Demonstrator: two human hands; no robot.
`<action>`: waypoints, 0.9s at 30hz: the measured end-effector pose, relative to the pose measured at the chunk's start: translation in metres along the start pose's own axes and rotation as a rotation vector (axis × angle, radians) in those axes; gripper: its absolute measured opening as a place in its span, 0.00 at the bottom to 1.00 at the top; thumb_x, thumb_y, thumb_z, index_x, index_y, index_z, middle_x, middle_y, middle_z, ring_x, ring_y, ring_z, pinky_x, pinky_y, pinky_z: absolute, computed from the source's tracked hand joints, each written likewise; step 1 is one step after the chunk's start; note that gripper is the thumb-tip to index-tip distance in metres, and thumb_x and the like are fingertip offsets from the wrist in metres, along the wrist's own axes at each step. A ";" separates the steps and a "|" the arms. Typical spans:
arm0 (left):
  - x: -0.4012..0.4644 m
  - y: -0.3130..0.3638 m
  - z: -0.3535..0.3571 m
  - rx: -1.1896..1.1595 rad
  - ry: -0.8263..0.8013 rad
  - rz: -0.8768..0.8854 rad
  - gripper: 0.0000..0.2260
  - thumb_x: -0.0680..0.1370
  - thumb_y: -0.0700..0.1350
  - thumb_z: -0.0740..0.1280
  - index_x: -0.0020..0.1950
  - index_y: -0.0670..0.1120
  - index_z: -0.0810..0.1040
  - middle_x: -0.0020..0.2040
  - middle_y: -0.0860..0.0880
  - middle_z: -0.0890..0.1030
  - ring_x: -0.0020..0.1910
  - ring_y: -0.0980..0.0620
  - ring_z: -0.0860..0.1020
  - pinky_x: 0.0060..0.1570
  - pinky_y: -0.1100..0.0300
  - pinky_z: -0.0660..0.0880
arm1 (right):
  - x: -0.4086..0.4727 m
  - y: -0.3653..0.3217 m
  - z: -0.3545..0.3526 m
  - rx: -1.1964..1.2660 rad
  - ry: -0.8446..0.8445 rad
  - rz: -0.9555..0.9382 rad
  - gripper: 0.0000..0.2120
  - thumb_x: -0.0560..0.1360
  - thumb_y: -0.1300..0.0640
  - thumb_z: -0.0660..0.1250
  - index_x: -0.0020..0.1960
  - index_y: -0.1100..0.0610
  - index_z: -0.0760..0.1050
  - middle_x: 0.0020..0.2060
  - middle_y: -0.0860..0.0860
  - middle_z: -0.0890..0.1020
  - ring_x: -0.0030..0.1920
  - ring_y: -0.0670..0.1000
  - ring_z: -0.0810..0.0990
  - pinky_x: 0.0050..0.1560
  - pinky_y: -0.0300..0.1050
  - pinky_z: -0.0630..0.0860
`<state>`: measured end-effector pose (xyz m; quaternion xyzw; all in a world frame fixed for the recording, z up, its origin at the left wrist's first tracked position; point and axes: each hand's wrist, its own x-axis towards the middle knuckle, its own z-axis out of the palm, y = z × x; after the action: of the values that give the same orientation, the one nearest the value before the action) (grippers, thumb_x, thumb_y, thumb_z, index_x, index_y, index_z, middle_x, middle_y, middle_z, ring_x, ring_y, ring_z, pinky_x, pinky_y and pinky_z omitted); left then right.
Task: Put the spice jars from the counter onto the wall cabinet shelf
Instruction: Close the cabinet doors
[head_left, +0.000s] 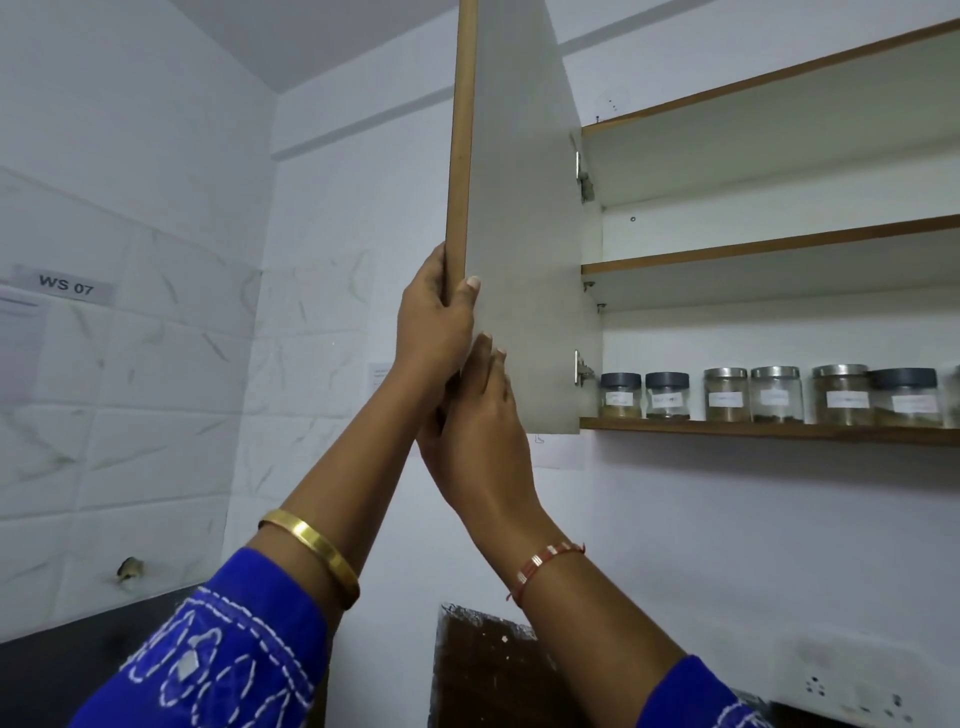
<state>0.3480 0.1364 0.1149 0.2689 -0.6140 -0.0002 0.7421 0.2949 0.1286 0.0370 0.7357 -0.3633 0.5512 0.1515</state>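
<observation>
Several labelled glass spice jars (774, 393), some with dark lids and some with steel lids, stand in a row on the bottom shelf (769, 431) of the wall cabinet. The cabinet door (519, 218) stands open toward me. My left hand (434, 322) grips the door's wooden front edge, thumb on the inner face. Just below it, my right hand (480, 431) presses flat against the door's lower part, fingers pointing up. Neither hand holds a jar.
The two upper cabinet shelves (769, 249) hold nothing visible. A tiled wall with a "WS 07" label (65, 285) is at the left. A dark counter (62, 654), a dark board (493, 670) and a wall socket (852, 686) lie below.
</observation>
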 end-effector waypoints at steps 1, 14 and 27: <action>-0.003 0.004 0.006 0.004 -0.003 0.009 0.17 0.80 0.41 0.58 0.70 0.45 0.67 0.64 0.49 0.76 0.61 0.50 0.76 0.63 0.53 0.73 | -0.001 0.005 -0.005 0.017 0.018 0.004 0.36 0.78 0.50 0.59 0.76 0.63 0.44 0.75 0.63 0.55 0.74 0.61 0.59 0.70 0.50 0.66; -0.053 0.061 0.124 -0.125 -0.195 -0.004 0.26 0.79 0.38 0.60 0.76 0.47 0.56 0.73 0.50 0.66 0.70 0.52 0.67 0.69 0.60 0.65 | -0.037 0.094 -0.119 0.112 0.146 0.027 0.27 0.79 0.56 0.58 0.74 0.58 0.53 0.56 0.59 0.79 0.48 0.58 0.82 0.42 0.51 0.80; -0.088 0.054 0.279 0.192 -0.614 0.027 0.28 0.80 0.38 0.57 0.77 0.47 0.48 0.78 0.46 0.50 0.76 0.48 0.54 0.72 0.57 0.55 | -0.043 0.258 -0.210 0.107 0.203 0.306 0.22 0.80 0.60 0.55 0.73 0.61 0.59 0.62 0.61 0.75 0.58 0.60 0.78 0.57 0.54 0.77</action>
<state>0.0539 0.1009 0.0845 0.3167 -0.8099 -0.0137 0.4935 -0.0385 0.0974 0.0241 0.6195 -0.4238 0.6578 0.0625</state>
